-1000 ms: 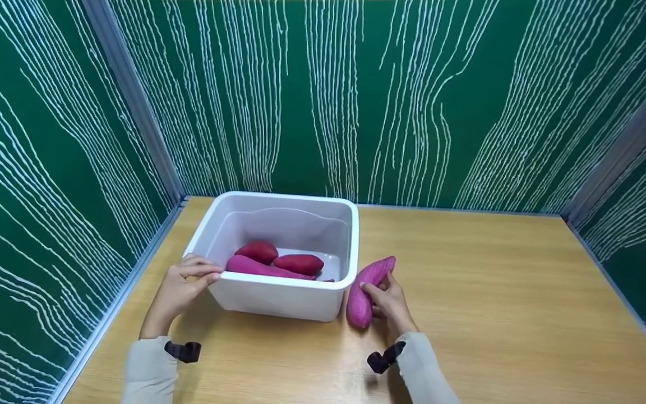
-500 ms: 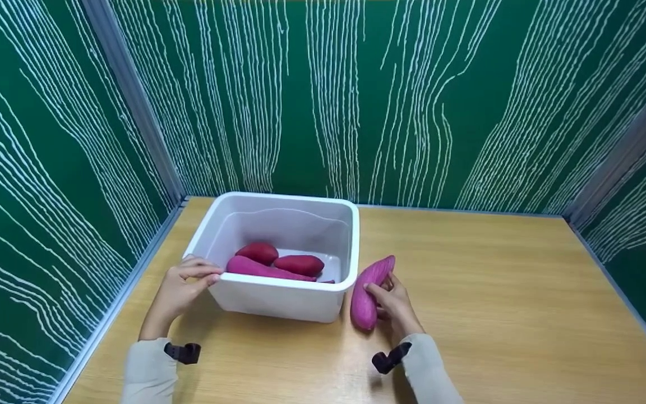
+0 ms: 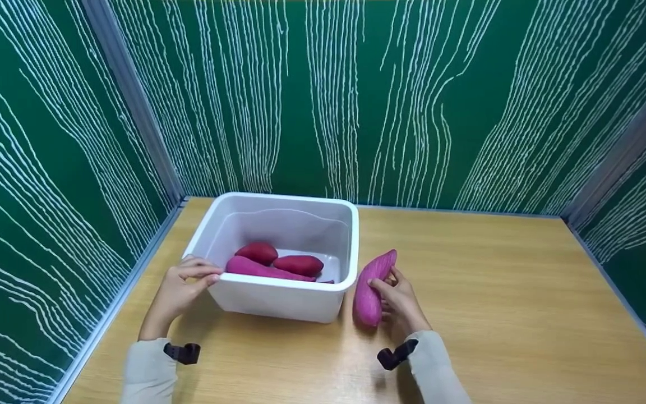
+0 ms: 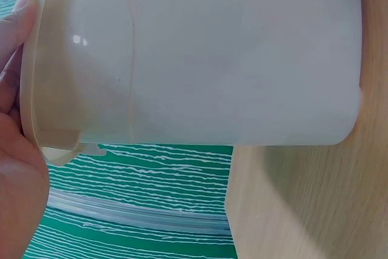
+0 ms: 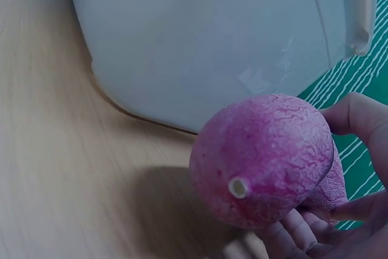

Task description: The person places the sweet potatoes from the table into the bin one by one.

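A white plastic bin (image 3: 278,300) stands on the table, with my left hand (image 3: 185,286) at its near left corner, fingers and thumb pinching the rim. In the left wrist view, that hand (image 4: 18,119) grips the rim beside the bin's outer wall (image 4: 242,53). Right of the bin, my right hand (image 3: 401,297) holds a pink sweet potato (image 3: 373,289) by its side, thumb on top. The right wrist view shows its rounded, wrinkled end (image 5: 260,156) above the table. Inside the bin lie a long pink sweet potato (image 3: 261,267) and two dark red ones (image 3: 299,264).
The wooden table (image 3: 497,292) extends to the right of the bin. Green panels with white wavy lines (image 3: 390,101) enclose the back and sides, joined by grey metal posts (image 3: 132,95). A small dark scrap (image 3: 327,281) shows at the bin's near inner edge.
My right hand has moved slightly right, away from the bin, carrying the pink sweet potato, which now points a little more upright in view. The left hand and bin have stayed put.
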### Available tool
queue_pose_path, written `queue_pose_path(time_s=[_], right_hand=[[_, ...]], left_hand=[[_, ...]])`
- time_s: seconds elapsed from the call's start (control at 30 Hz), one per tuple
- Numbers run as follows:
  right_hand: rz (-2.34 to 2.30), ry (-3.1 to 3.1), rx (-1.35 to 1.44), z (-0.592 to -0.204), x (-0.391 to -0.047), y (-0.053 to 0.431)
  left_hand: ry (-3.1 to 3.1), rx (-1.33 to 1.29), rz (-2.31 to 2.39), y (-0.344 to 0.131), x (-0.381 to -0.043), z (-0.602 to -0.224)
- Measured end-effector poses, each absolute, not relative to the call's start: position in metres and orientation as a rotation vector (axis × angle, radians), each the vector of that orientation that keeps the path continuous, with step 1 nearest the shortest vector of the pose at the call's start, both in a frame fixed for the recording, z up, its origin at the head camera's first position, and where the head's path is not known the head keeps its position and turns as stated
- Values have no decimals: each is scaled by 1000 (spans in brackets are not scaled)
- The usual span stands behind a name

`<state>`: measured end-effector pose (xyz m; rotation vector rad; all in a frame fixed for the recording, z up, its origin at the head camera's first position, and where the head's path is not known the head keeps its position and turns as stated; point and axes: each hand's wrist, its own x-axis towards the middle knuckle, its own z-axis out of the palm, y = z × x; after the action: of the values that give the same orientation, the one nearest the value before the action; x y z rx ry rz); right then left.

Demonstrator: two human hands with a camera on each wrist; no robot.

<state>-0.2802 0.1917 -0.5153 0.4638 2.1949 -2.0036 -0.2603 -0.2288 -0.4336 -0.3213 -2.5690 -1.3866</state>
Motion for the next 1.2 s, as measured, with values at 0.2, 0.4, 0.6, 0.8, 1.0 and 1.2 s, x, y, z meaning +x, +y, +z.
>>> queue_pose_path(time_s=[0.2, 0.4, 0.6, 0.8, 1.0, 1.2], right_hand=[[-2120, 2014, 434, -508, -278, 194], [-2058, 2119, 410, -498, -280, 198], [-1992, 2185, 396, -488, -281, 201], [-1998, 2164, 397, -476, -281, 202], [-1972, 2173, 379, -466, -282, 204], [-1955, 2207, 363, -457, -283, 206]], left_hand=[[-2486, -406, -1381, -229, -261, -435], [-2484, -410, -1374, -229, -261, -435], [-2511, -392, -1365, -228, -261, -434], [-2549, -353, -1391, -229, -261, -433], [-2545, -359, -1379, -228, -260, -433], [-2483, -406, -1372, -228, -261, -435]])
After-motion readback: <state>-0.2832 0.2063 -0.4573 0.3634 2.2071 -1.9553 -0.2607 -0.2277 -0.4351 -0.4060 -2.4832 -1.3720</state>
